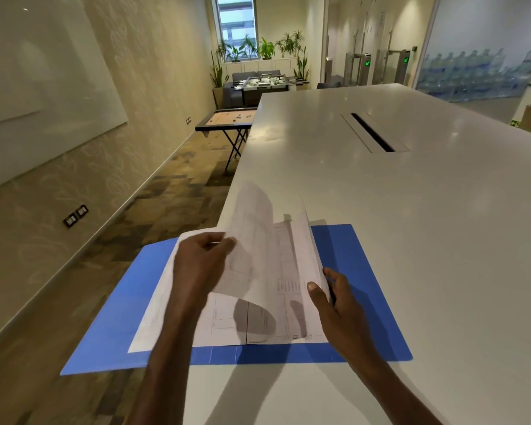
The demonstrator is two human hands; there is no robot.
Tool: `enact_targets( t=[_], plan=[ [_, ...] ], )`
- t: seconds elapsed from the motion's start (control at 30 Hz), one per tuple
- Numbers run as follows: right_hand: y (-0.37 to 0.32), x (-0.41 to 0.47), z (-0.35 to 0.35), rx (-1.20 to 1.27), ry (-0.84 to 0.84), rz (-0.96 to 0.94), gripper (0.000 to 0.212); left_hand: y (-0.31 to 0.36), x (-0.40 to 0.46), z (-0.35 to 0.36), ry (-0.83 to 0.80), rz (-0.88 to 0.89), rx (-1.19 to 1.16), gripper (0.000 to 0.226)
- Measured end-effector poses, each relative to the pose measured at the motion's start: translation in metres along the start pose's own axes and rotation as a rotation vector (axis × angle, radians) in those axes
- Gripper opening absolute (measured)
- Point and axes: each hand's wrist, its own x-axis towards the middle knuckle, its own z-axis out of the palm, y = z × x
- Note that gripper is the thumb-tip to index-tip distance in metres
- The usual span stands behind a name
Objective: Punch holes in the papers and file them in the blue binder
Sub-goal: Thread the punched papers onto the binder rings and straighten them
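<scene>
Two bare hands work thin white printed papers [258, 317] lying on an open flat blue binder [365, 302] at the glossy white bench's [411, 240] left edge; left hand [203, 262] pinches one curling sheet [258, 228], right hand [334, 299] clamps the stack's edge above patterned carpet [166, 210].

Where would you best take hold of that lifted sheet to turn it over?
Probably at its free left edge, where the left hand already pinches it, coming from the left. The sheet arches up off the papers in the open binder, so that edge stands clear for a thumb-and-finger grip. Its right side curls down toward the right hand, which grips there.
</scene>
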Motion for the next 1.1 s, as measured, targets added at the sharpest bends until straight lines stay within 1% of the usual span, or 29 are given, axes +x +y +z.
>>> enact_targets(
  t=[0.07,0.2,0.3,0.33,0.43,0.5,0.67,0.87,0.93,1.0,1.1],
  plan=[
    [0.001,0.001,0.001,0.0,-0.002,-0.007,0.05,-0.001,0.003,-0.02,0.042,-0.007,-0.017,0.01],
    [0.001,0.0,0.001,0.004,0.004,-0.016,0.042,-0.005,0.006,-0.052,0.118,-0.003,-0.011,0.009],
    [-0.001,-0.001,0.001,0.016,0.001,-0.025,0.037,-0.014,0.009,-0.07,0.145,-0.019,0.022,0.004],
    [-0.002,-0.001,0.001,0.013,-0.002,-0.029,0.038,-0.019,0.011,-0.076,0.148,-0.029,0.04,0.004],
    [-0.003,-0.002,0.001,-0.012,-0.003,-0.043,0.053,-0.039,0.019,-0.088,0.171,-0.077,0.112,0.006],
    [-0.002,-0.002,0.001,-0.016,-0.004,-0.048,0.056,-0.055,0.025,-0.093,0.203,-0.114,0.173,0.003],
    [-0.001,-0.001,0.001,-0.019,-0.003,-0.047,0.052,-0.087,0.037,-0.102,0.268,-0.131,0.349,0.014],
    [-0.002,-0.001,0.001,-0.023,-0.002,-0.044,0.048,-0.114,0.049,-0.09,0.271,-0.302,0.421,0.019],
    [-0.002,-0.001,0.001,-0.018,-0.003,-0.05,0.047,-0.116,0.048,-0.086,0.246,-0.343,0.484,0.017],
    [-0.002,-0.001,0.001,-0.016,-0.006,-0.048,0.05,-0.117,0.046,-0.082,0.235,-0.361,0.544,0.023],
    [-0.002,-0.001,0.001,-0.006,-0.003,-0.053,0.048,-0.111,0.045,-0.078,0.253,-0.358,0.561,0.026]
  ],
)
